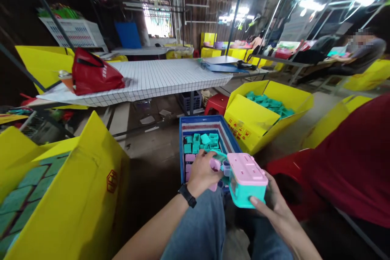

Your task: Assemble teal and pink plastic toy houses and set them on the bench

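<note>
My right hand [271, 203] cups a small plastic box [246, 180] with a teal body and a pink lid, holding it above my lap. My left hand [202, 170], with a black band on the wrist, is closed around small pink and teal plastic pieces [217, 165] pressed against the box's left side. Just beyond both hands stands a blue crate [185, 146] filled with several loose teal and pink plastic parts.
A yellow carton [256, 124] with teal parts stands to the right of the crate; another yellow carton [76, 195] of stacked teal pieces is at my left. A red stool [288, 166] and a person in red [356, 158] sit at right. A white gridded table [158, 77] carries a red bag [93, 73].
</note>
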`<state>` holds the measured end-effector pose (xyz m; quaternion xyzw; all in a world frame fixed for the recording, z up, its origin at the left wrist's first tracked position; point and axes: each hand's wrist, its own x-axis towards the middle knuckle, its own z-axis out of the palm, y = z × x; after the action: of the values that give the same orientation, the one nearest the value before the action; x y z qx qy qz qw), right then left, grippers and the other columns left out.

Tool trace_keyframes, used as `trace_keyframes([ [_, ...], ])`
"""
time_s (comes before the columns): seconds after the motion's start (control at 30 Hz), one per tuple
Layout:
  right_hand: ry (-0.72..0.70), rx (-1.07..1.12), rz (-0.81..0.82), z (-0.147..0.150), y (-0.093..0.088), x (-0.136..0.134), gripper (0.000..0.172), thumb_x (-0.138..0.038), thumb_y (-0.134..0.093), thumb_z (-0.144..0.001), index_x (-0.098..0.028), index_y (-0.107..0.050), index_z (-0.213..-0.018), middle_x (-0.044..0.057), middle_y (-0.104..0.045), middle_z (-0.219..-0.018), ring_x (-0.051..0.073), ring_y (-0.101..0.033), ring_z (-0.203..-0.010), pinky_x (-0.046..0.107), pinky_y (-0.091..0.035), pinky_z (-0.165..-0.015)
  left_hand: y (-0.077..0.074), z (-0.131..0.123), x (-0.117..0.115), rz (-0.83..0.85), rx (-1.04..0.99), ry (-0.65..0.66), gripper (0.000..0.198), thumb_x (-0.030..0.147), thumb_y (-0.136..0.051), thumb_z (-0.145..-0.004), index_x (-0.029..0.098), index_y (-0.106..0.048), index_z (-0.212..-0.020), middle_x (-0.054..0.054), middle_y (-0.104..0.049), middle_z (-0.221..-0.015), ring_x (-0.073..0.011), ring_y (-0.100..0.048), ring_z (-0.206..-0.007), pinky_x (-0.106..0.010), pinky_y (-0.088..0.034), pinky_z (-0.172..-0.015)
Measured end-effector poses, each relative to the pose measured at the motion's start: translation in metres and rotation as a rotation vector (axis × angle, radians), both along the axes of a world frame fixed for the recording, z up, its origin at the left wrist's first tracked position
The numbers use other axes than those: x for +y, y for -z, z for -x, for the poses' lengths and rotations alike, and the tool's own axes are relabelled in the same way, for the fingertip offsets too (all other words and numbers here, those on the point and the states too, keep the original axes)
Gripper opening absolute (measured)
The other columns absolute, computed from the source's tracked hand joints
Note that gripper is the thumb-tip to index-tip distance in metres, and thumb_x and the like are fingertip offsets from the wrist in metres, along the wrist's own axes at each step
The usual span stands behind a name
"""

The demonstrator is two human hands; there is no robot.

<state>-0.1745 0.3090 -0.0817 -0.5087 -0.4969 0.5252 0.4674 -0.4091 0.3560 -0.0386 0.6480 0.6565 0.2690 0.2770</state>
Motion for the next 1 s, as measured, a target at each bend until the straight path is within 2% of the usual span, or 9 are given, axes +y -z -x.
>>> trace_keyframes([
  [0.17, -0.112, -0.127, -0.113, 0.004, -0.018, -0.012, 0.102, -0.043, -0.092, -0.059, -0.032, -0.04, -0.146, 0.011, -0.058, -0.147, 0.031, -0.063, -0.124, 0.048, -0.052, -0.107, -0.016, 0.003, -0.019, 0.002, 0.045, 0.047, 0.047, 0.034, -0.078, -0.069, 0.023, -0.069, -0.114, -0.008, -0.066, -0.105, -0.031, -0.06, -0.111, -0.034, -0.05, -0.082],
  [0.23, -0.109, -0.162, -0.157, 0.007, -0.025, -0.014, 0.106, -0.042, -0.094, -0.055, -0.03, -0.04, -0.146, 0.012, -0.062, -0.142, 0.032, -0.066, -0.118, 0.05, -0.053, -0.105, -0.02, 0.005, -0.025, -0.007, 0.056, 0.047, 0.043, 0.035, -0.077, -0.07, 0.022, -0.069, -0.11, -0.008, -0.067, -0.102, -0.0315, -0.06, -0.111, -0.033, -0.05, -0.08],
  [0.4, -0.01, -0.134, -0.209, 0.014, -0.035, -0.02, 0.09, -0.052, -0.09, -0.061, -0.029, -0.052, -0.139, 0.01, -0.064, -0.139, 0.033, -0.064, -0.121, 0.05, -0.05, -0.108, -0.027, 0.01, -0.038, -0.037, 0.071, 0.069, 0.037, 0.036, -0.079, -0.07, 0.022, -0.068, -0.102, -0.007, -0.069, -0.097, -0.0323, -0.057, -0.118, -0.034, -0.048, -0.084],
  [0.53, 0.027, 0.03, -0.116, 0.015, -0.037, -0.021, 0.077, -0.068, -0.081, -0.067, -0.032, -0.061, -0.131, 0.007, -0.065, -0.14, 0.032, -0.057, -0.133, 0.045, -0.048, -0.11, -0.034, 0.01, -0.048, -0.023, 0.074, 0.049, 0.042, 0.035, -0.08, -0.068, 0.023, -0.067, -0.106, -0.006, -0.067, -0.103, -0.0309, -0.059, -0.116, -0.034, -0.048, -0.084],
  [0.6, 0.04, 0.141, -0.016, 0.016, -0.035, -0.018, 0.077, -0.082, -0.07, -0.069, -0.032, -0.066, -0.128, 0.006, -0.067, -0.139, 0.033, -0.055, -0.136, 0.045, -0.05, -0.109, -0.039, 0.008, -0.053, -0.011, 0.084, 0.028, 0.049, 0.035, -0.081, -0.066, 0.024, -0.066, -0.112, -0.007, -0.064, -0.113, -0.03, -0.061, -0.111, -0.034, -0.049, -0.083],
  [0.67, 0.079, 0.217, 0.103, 0.019, -0.036, -0.015, 0.081, -0.091, -0.058, -0.069, -0.032, -0.07, -0.123, 0.007, -0.071, -0.132, 0.035, -0.06, -0.13, 0.049, -0.055, -0.102, -0.044, 0.006, -0.057, -0.005, 0.097, 0.018, 0.054, 0.033, -0.081, -0.065, 0.024, -0.065, -0.115, -0.008, -0.061, -0.121, -0.0297, -0.063, -0.109, -0.034, -0.049, -0.083],
  [0.77, 0.095, 0.235, 0.221, 0.021, -0.043, -0.013, 0.076, -0.088, -0.054, -0.073, -0.03, -0.073, -0.118, 0.008, -0.076, -0.121, 0.038, -0.07, -0.113, 0.052, -0.06, -0.09, -0.048, 0.004, -0.06, 0.007, 0.111, 0.013, 0.058, 0.031, -0.081, -0.063, 0.023, -0.063, -0.118, -0.01, -0.059, -0.122, -0.0312, -0.063, -0.106, -0.035, -0.05, -0.081],
  [0.9, -0.051, 0.17, 0.332, 0.014, -0.056, -0.018, 0.065, -0.077, -0.059, -0.074, -0.026, -0.075, -0.111, 0.011, -0.079, -0.109, 0.037, -0.075, -0.091, 0.049, -0.062, -0.072, -0.044, 0.007, -0.053, 0.016, 0.086, 0.033, 0.062, 0.03, -0.086, -0.058, 0.024, -0.062, -0.115, -0.007, -0.062, -0.112, -0.0304, -0.063, -0.103, -0.033, -0.048, -0.077],
  [1.0, -0.077, 0.205, 0.335, 0.004, -0.058, -0.023, 0.062, -0.068, -0.062, -0.072, -0.024, -0.074, -0.114, 0.013, -0.079, -0.108, 0.038, -0.075, -0.092, 0.051, -0.061, -0.077, -0.036, 0.011, -0.046, 0.036, 0.025, 0.04, 0.063, 0.034, -0.088, -0.055, 0.025, -0.06, -0.111, -0.002, -0.064, -0.101, -0.0275, -0.064, -0.099, -0.029, -0.046, -0.072],
])
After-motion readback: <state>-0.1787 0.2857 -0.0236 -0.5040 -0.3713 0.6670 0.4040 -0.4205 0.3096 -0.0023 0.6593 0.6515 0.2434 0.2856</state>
